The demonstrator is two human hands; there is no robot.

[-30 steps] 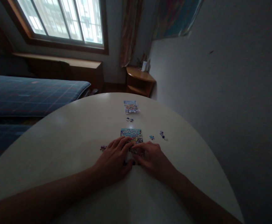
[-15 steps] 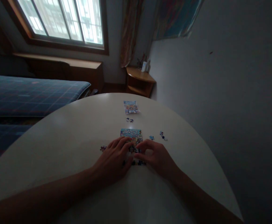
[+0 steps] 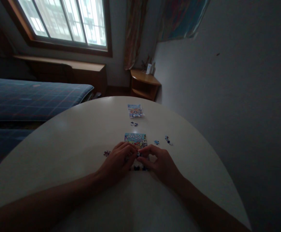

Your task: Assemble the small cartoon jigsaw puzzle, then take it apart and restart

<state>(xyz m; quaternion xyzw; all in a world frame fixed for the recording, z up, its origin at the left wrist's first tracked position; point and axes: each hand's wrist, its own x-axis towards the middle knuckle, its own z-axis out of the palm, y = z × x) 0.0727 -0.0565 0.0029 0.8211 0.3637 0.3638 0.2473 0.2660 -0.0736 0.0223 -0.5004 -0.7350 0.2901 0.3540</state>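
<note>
A colourful jigsaw puzzle (image 3: 135, 137) with cartoon lettering along its top lies flat on the white table; my hands cover much of its middle. From the left, my left hand (image 3: 119, 160) reaches over it, thumb and fingertips drawn together. My right hand (image 3: 161, 162) comes in from the right with thumb and index finger pinched. A small dark puzzle piece (image 3: 138, 154) shows between the fingertips of both hands, which nearly meet above the puzzle. Loose puzzle pieces (image 3: 106, 153) lie just left of my left hand. A light blue puzzle piece (image 3: 156, 142) sits beyond my right hand.
More puzzle pieces (image 3: 168, 140) lie on the right, and a few pieces (image 3: 134, 124) are behind the puzzle. Farther back is a printed picture sheet (image 3: 135, 111). The round white table (image 3: 82, 138) stands near a bed (image 3: 34, 100) and a wall (image 3: 222, 96).
My left fingers have drawn in from a spread position, and their tips have closed toward my right fingertips. The small piece now shows between them. More of the puzzle's bottom is uncovered.
</note>
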